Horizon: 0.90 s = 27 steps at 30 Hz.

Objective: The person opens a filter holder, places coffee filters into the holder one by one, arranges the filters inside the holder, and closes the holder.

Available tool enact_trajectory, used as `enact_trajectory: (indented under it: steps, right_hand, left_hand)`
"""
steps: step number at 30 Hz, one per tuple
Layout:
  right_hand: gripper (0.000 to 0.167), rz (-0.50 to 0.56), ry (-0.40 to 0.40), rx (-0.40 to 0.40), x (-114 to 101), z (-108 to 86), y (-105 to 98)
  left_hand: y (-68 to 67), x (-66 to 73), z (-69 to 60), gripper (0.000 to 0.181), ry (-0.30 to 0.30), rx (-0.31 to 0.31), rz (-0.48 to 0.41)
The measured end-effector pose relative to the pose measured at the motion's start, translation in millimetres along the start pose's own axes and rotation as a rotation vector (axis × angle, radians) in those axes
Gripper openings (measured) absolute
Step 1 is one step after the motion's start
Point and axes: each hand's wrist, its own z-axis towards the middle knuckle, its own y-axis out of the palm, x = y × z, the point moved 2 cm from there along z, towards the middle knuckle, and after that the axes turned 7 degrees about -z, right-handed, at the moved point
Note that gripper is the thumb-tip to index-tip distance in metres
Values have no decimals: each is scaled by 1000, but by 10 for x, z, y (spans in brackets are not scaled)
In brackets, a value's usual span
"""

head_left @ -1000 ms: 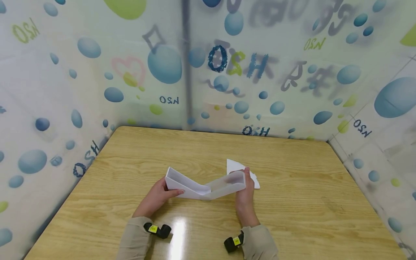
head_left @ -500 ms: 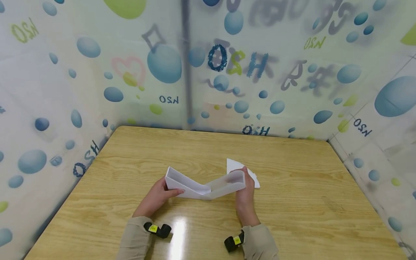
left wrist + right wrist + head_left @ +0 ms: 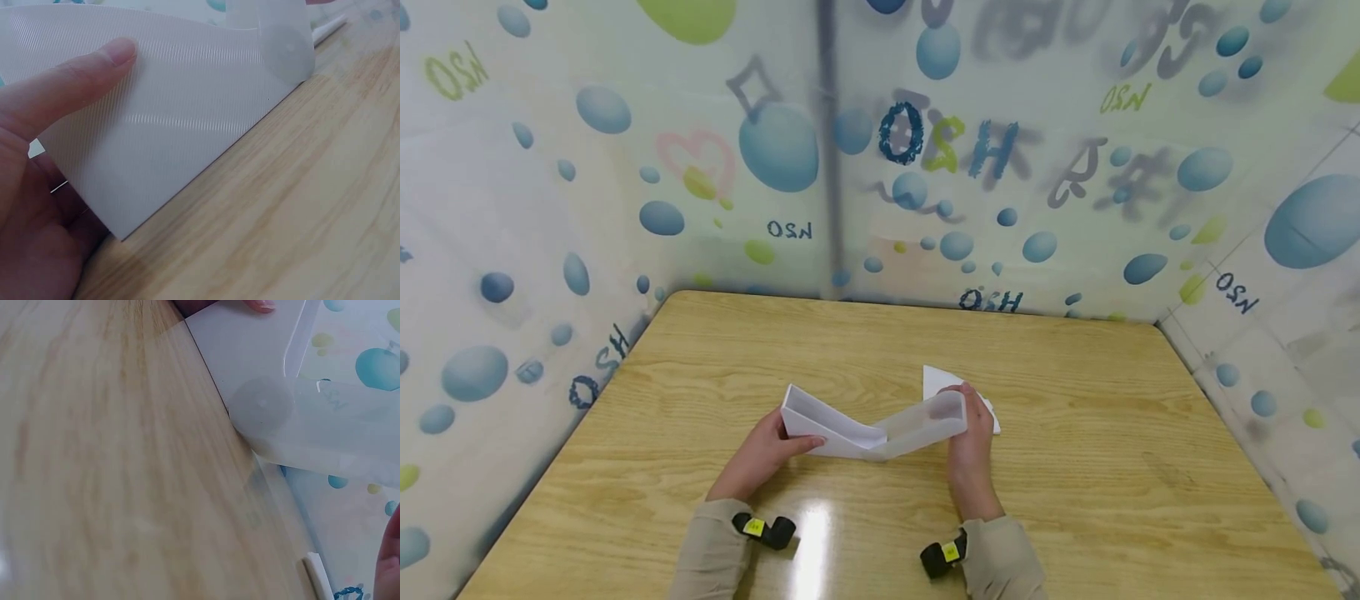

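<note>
A hinged two-part case stands spread in a wide V on the wooden table, joined at its low middle. Its left half is a white ribbed trough (image 3: 835, 433); the right half is a translucent trough (image 3: 921, 429) with a rounded end at the joint. My left hand (image 3: 760, 457) grips the white trough's outer end, thumb on the ribbed near side (image 3: 162, 119), other fingers behind. At the outer end of the translucent trough, my right hand (image 3: 972, 450) holds on, with fingers reaching over its far side. Only a sliver of that hand shows in the right wrist view.
A white fan-shaped flat piece (image 3: 936, 379) lies on the table (image 3: 1075, 483) just beyond my right hand, which partly hides it. Patterned fabric walls (image 3: 910, 217) stand along the table's back and sides. A wrist camera (image 3: 942, 557) sits on each sleeve.
My right hand has shifted slightly to the right at the translucent end, covering more of the white flat piece. The left hand and the case have hardly moved.
</note>
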Motion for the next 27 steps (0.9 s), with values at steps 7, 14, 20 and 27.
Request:
enact_trajectory:
  steps: [7,14,20,27]
  right_hand:
    - [37,-56,-1,18,2,12,-32]
    - [44,-103,8,49,-16,48,-95]
    - [41,-146,5,55,-40,75,-136]
    - [31,-155,24,91,-45,107,-165]
  left_hand:
    - [11,45,-13,43,15,-8,-6]
    - [2,-9,5,45,2,6,-14]
    - [-4,-11,6,44,15,2,-10]
    - [-5,-24,9,45,12,-1,-16]
